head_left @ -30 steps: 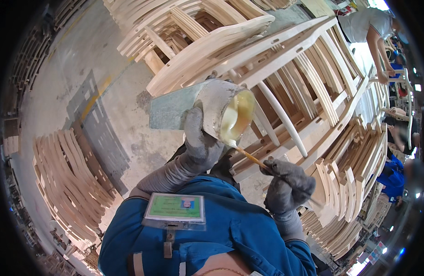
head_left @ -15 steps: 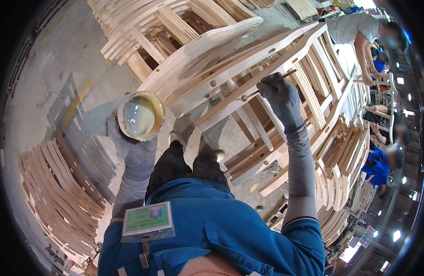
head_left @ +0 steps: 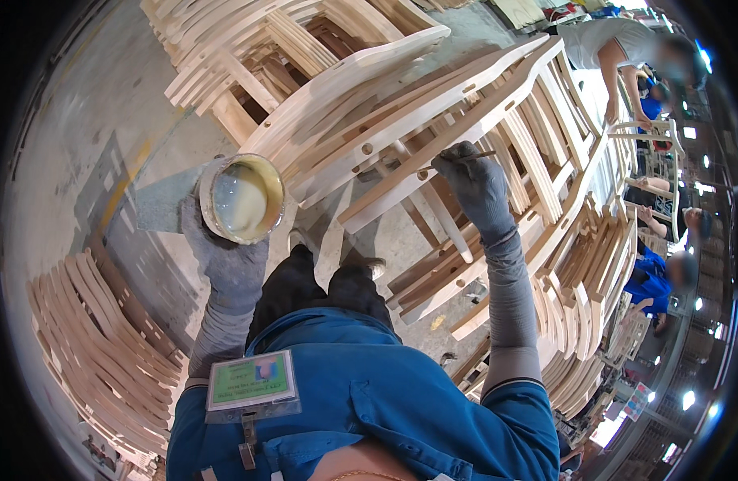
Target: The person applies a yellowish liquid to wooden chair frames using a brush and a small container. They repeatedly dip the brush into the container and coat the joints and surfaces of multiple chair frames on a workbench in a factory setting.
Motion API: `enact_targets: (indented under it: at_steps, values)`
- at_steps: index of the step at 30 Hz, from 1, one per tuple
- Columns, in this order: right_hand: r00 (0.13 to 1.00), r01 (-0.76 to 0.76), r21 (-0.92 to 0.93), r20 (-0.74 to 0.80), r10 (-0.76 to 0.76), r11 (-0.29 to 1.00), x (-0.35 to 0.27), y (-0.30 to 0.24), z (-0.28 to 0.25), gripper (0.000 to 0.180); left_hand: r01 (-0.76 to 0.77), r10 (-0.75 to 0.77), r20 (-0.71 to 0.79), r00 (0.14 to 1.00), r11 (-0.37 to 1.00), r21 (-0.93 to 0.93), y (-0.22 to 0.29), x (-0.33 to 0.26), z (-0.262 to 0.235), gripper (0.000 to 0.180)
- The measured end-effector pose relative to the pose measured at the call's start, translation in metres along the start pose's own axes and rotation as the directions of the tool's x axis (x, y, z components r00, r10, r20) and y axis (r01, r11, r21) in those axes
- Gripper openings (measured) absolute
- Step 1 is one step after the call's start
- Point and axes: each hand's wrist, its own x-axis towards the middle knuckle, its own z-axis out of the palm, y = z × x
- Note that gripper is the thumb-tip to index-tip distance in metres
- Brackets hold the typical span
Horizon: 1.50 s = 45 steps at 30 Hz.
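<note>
1. The right grip (head_left: 475, 188) is curled tight around a thin stick (head_left: 483, 155); part of the stick pokes out past the glove.
2. That hand is just above a long wood rail (head_left: 385, 195), beside a small round hole. I can't tell if the stick's low end touches the wood.
3. The left grip (head_left: 231, 260) is bent around the cup (head_left: 279, 210), holding it from below and the side. Some fingers are hidden.
4. The cup is up in front of the left side of the body, its mouth facing up, with creamy white goo (head_left: 245, 204) inside. A flat gray piece (head_left: 165, 200) sticks out on its left.
5. More wood is stacked at the top (head_left: 297, 48) and at the left (head_left: 104, 345).
6. One second ago, the cup was tipped and the stick was at its lip. Now they are well apart.
7. Since half a second ago, the right fingers have come closer to the hole.
</note>
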Motion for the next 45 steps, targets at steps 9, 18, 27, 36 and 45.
enact_targets:
  at_steps: [9,18,27,36,45]
  values:
    - [0.99,-0.132,-0.066,0.031,0.134,0.989,-0.003,-0.003,-0.002,0.021,-0.002,0.007,0.058,0.998,0.997,-0.082,0.004,-0.017,0.006,0.084]
    - [0.96,-0.119,0.444,-0.177,0.217,0.888,-0.058,-0.015,-0.053,0.008,0.016,0.056,0.214,0.975,0.947,-0.32,0.069,-0.023,0.049,0.076]
    - [0.855,0.358,0.383,-0.5,-0.135,0.851,-0.161,-0.046,-0.097,0.022,0.801,-0.184,0.78,0.598,0.105,-0.589,0.164,-0.06,0.119,0.068]
    - [0.885,0.373,0.197,-0.369,-0.284,0.907,-0.258,-0.045,-0.111,0.033,0.52,0.126,0.509,0.852,-0.091,-0.849,0.17,-0.104,0.167,0.057]
    - [0.806,0.352,0.694,-0.566,0.173,0.629,-0.268,-0.029,-0.105,0.011,0.769,-0.058,0.769,0.637,-0.015,-0.639,0.209,-0.1,0.181,0.061]
